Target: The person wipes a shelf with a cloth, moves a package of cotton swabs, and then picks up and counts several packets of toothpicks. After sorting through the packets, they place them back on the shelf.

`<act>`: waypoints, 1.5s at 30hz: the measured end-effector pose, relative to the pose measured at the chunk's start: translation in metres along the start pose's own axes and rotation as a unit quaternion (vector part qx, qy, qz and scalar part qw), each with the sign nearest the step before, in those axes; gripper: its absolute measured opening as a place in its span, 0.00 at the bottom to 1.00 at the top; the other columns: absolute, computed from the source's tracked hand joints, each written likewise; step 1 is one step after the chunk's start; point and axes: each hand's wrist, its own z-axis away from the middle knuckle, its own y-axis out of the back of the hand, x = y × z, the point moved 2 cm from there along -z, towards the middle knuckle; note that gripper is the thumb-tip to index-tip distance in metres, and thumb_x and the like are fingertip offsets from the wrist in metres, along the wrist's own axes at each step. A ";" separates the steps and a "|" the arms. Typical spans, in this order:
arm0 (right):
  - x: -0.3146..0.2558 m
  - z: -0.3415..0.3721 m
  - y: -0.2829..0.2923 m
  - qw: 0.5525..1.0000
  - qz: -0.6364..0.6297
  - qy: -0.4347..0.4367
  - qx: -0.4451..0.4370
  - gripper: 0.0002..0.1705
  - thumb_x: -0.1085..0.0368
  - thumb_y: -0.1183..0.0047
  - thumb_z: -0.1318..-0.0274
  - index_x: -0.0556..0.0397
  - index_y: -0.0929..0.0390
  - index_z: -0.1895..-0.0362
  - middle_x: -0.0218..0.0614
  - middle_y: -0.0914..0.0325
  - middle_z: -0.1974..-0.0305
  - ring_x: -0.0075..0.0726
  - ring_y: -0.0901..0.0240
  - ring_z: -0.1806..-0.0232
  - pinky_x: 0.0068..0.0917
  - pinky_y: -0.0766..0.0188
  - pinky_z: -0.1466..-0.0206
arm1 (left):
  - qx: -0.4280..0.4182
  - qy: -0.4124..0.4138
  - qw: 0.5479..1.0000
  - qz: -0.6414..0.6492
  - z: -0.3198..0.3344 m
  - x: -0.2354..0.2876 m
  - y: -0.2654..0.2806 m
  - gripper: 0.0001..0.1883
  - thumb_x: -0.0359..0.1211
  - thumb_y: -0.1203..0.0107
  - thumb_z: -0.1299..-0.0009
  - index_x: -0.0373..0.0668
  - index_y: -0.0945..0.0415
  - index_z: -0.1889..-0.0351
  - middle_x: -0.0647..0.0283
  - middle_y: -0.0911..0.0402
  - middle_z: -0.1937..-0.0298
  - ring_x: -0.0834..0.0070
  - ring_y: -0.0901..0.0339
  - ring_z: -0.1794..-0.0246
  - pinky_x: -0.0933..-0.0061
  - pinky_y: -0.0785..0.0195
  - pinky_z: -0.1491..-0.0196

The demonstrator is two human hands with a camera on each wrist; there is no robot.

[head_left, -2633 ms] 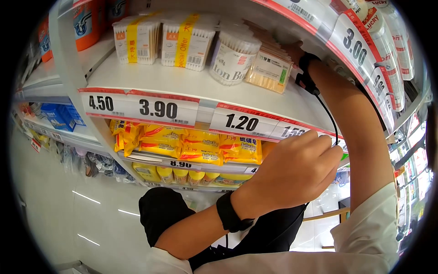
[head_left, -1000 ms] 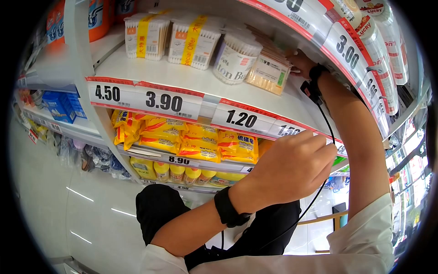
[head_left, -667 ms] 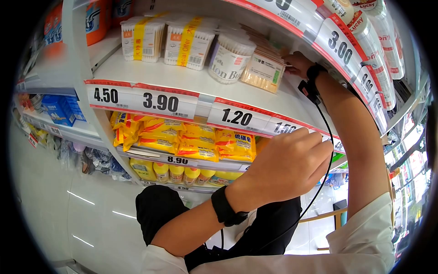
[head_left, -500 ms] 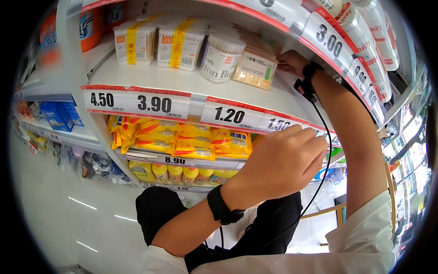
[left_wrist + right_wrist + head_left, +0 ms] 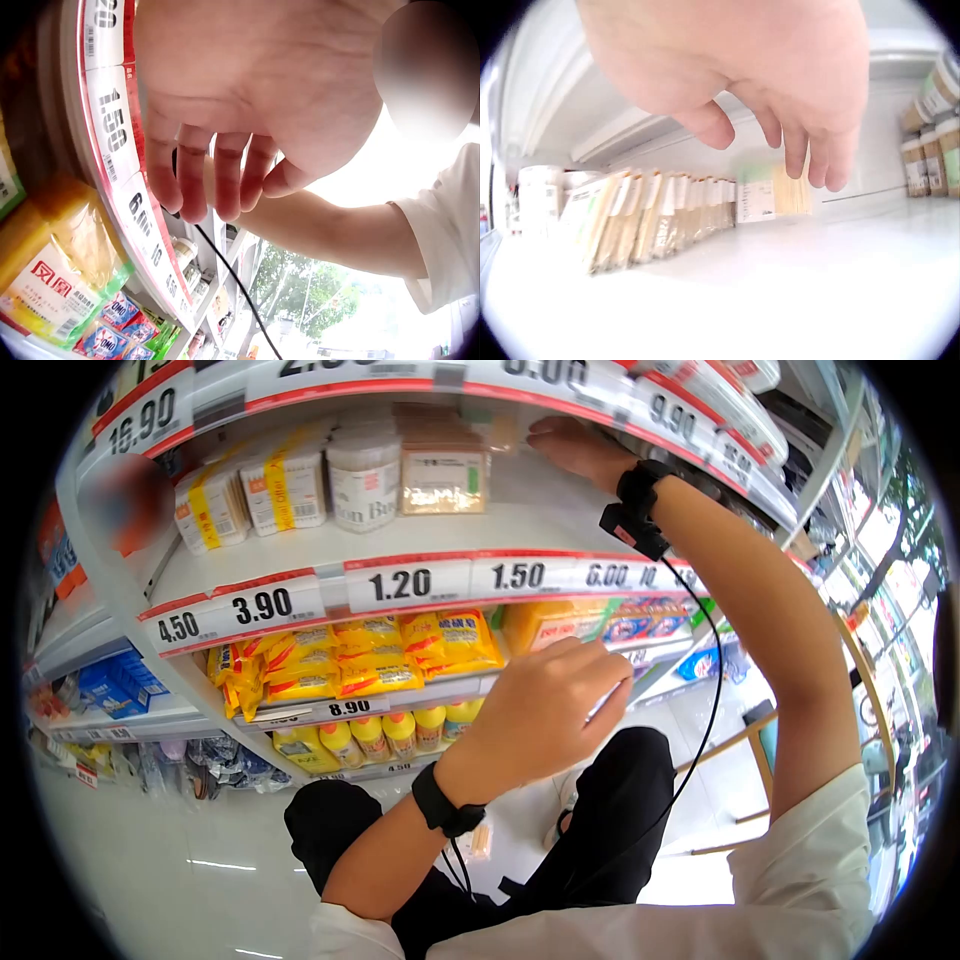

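In the head view my right hand [image 5: 580, 448] reaches over the upper shelf, right of a row of toothpick packs [image 5: 443, 483]. The right wrist view shows this hand [image 5: 757, 67] with relaxed, downward-bent fingers and nothing gripped. Behind its fingertips stands a separate toothpick pack [image 5: 756, 201], just past the end of the leaning row [image 5: 664, 217]; contact cannot be made out. My left hand [image 5: 545, 705] hangs in front of the shelf edge, loosely curled. Seen in the left wrist view, that hand [image 5: 255, 82] holds nothing, its fingers hanging beside the price labels [image 5: 112, 127].
Left of the packs are a cotton bud tub [image 5: 364, 485] and boxed cotton buds [image 5: 284, 492]. Yellow soap packets [image 5: 378, 655] fill the shelf below. Jars [image 5: 936, 150] stand to the right in the right wrist view. A black cable [image 5: 715, 690] hangs from the right wrist.
The head view has turned, shifting the shelf goods leftward. My right hand now lies farther right of the toothpick row. My left hand stays loosely curled, lower and more leftward in view.
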 end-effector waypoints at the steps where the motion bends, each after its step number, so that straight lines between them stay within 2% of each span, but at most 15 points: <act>1: -0.003 0.018 0.003 1.000 -0.005 -0.011 -0.001 0.23 0.55 0.55 0.37 0.55 0.29 0.43 0.37 0.25 0.46 0.36 0.28 0.48 0.30 0.33 0.42 | -0.010 0.002 1.000 0.006 0.005 0.000 -0.004 0.03 0.25 0.43 0.40 0.37 0.24 0.68 0.55 0.24 0.72 0.58 0.25 0.71 0.64 0.32 0.68; 4: -0.017 0.070 0.007 0.972 0.065 0.220 0.045 0.20 0.59 0.56 0.35 0.60 0.27 0.46 0.47 0.25 0.46 0.46 0.29 0.46 0.30 0.35 0.42 | -0.056 0.056 0.997 0.014 0.030 -0.010 -0.011 0.05 0.27 0.44 0.37 0.35 0.24 0.67 0.55 0.23 0.72 0.57 0.25 0.71 0.65 0.31 0.67; 5: -0.013 0.091 0.009 0.973 0.057 0.218 0.057 0.20 0.59 0.58 0.33 0.63 0.27 0.49 0.47 0.23 0.50 0.44 0.28 0.47 0.31 0.35 0.42 | -0.063 0.076 0.995 0.022 0.041 -0.015 -0.013 0.05 0.27 0.44 0.37 0.35 0.24 0.67 0.55 0.23 0.72 0.57 0.25 0.71 0.65 0.31 0.67; 6: -0.016 0.118 0.010 0.966 -0.029 0.237 0.100 0.21 0.55 0.56 0.35 0.58 0.24 0.50 0.47 0.19 0.66 0.44 0.20 0.67 0.32 0.25 0.63 | -0.065 0.096 0.993 0.014 0.053 -0.021 -0.016 0.05 0.28 0.44 0.36 0.35 0.24 0.66 0.54 0.22 0.71 0.58 0.24 0.71 0.66 0.31 0.67; 7: -0.015 0.141 0.011 0.989 -0.027 0.138 0.040 0.18 0.60 0.56 0.32 0.62 0.25 0.51 0.39 0.20 0.58 0.33 0.23 0.54 0.26 0.31 0.46 | -0.069 0.119 0.991 0.004 0.066 -0.028 -0.017 0.06 0.29 0.44 0.36 0.35 0.24 0.65 0.54 0.22 0.70 0.59 0.24 0.71 0.67 0.31 0.67; 8: -0.032 0.170 0.007 0.983 -0.040 0.172 0.053 0.17 0.61 0.52 0.37 0.56 0.25 0.48 0.48 0.24 0.50 0.44 0.26 0.49 0.37 0.32 0.44 | -0.090 0.163 0.983 0.004 0.078 -0.034 -0.016 0.07 0.30 0.45 0.35 0.35 0.24 0.65 0.53 0.21 0.69 0.60 0.23 0.71 0.68 0.31 0.67; 13: -0.039 0.283 -0.042 0.945 -0.150 0.280 0.072 0.15 0.61 0.53 0.33 0.59 0.24 0.50 0.37 0.20 0.58 0.28 0.24 0.57 0.25 0.29 0.49 | -0.157 0.314 0.933 -0.074 0.156 -0.070 -0.023 0.09 0.33 0.46 0.34 0.36 0.24 0.64 0.54 0.20 0.70 0.64 0.24 0.73 0.68 0.32 0.67; 18: -0.027 0.316 -0.179 0.791 -0.591 -0.035 -0.153 0.14 0.61 0.50 0.36 0.61 0.23 0.57 0.33 0.21 0.66 0.23 0.25 0.66 0.20 0.28 0.59 | -0.218 0.446 0.864 -0.083 0.264 -0.123 -0.033 0.10 0.35 0.49 0.33 0.36 0.24 0.67 0.61 0.21 0.73 0.70 0.23 0.72 0.70 0.31 0.67; 23: 0.013 0.355 -0.270 0.642 -0.658 -0.303 -0.252 0.17 0.56 0.51 0.38 0.56 0.25 0.53 0.33 0.21 0.64 0.26 0.25 0.63 0.24 0.29 0.57 | -0.101 0.792 0.598 0.072 0.354 -0.140 -0.052 0.13 0.37 0.51 0.37 0.37 0.25 0.64 0.59 0.22 0.73 0.69 0.24 0.73 0.70 0.30 0.67; 25: 0.027 0.374 -0.283 0.758 -0.511 -0.283 -0.291 0.15 0.57 0.53 0.36 0.51 0.26 0.51 0.30 0.23 0.60 0.26 0.26 0.61 0.26 0.30 0.54 | -0.122 0.800 0.586 0.042 0.391 -0.154 -0.064 0.14 0.38 0.51 0.36 0.38 0.26 0.59 0.57 0.22 0.69 0.66 0.24 0.71 0.67 0.28 0.64; 27: 0.031 0.387 -0.287 0.764 -0.518 -0.230 -0.308 0.15 0.58 0.52 0.38 0.52 0.26 0.53 0.32 0.22 0.61 0.28 0.26 0.62 0.27 0.30 0.56 | -0.148 0.806 0.573 0.014 0.432 -0.168 -0.076 0.16 0.39 0.50 0.36 0.40 0.27 0.55 0.55 0.22 0.65 0.62 0.23 0.69 0.64 0.27 0.60; 29: 0.023 0.398 -0.277 0.840 -0.430 -0.084 -0.320 0.13 0.60 0.51 0.43 0.55 0.24 0.60 0.43 0.20 0.64 0.45 0.23 0.62 0.35 0.28 0.59 | -0.323 0.619 0.675 -0.237 0.454 -0.182 -0.085 0.21 0.39 0.48 0.36 0.42 0.31 0.46 0.50 0.25 0.52 0.55 0.24 0.57 0.55 0.28 0.52; 33: 0.020 0.431 -0.277 0.908 -0.199 0.116 -0.350 0.13 0.60 0.48 0.42 0.53 0.25 0.57 0.38 0.24 0.63 0.43 0.25 0.61 0.36 0.29 0.59 | -0.444 0.583 0.637 -0.240 0.463 -0.188 -0.092 0.27 0.38 0.46 0.37 0.45 0.37 0.39 0.47 0.37 0.38 0.49 0.35 0.40 0.49 0.33 0.44; 41: 0.016 0.471 -0.278 0.895 -0.085 0.154 -0.411 0.05 0.63 0.48 0.52 0.49 0.23 0.70 0.33 0.26 0.72 0.37 0.28 0.67 0.31 0.38 0.64 | -0.454 0.556 0.644 -0.264 0.464 -0.212 -0.117 0.63 0.33 0.25 0.57 0.52 0.62 0.27 0.58 0.54 0.27 0.50 0.58 0.26 0.39 0.40 0.37; 45: 0.007 0.459 -0.273 0.905 -0.081 0.146 -0.390 0.07 0.60 0.44 0.54 0.48 0.22 0.71 0.31 0.27 0.72 0.35 0.29 0.66 0.31 0.38 0.63 | -0.508 0.521 0.640 -0.247 0.462 -0.217 -0.122 0.62 0.34 0.24 0.58 0.51 0.58 0.28 0.58 0.54 0.27 0.51 0.59 0.26 0.31 0.44 0.39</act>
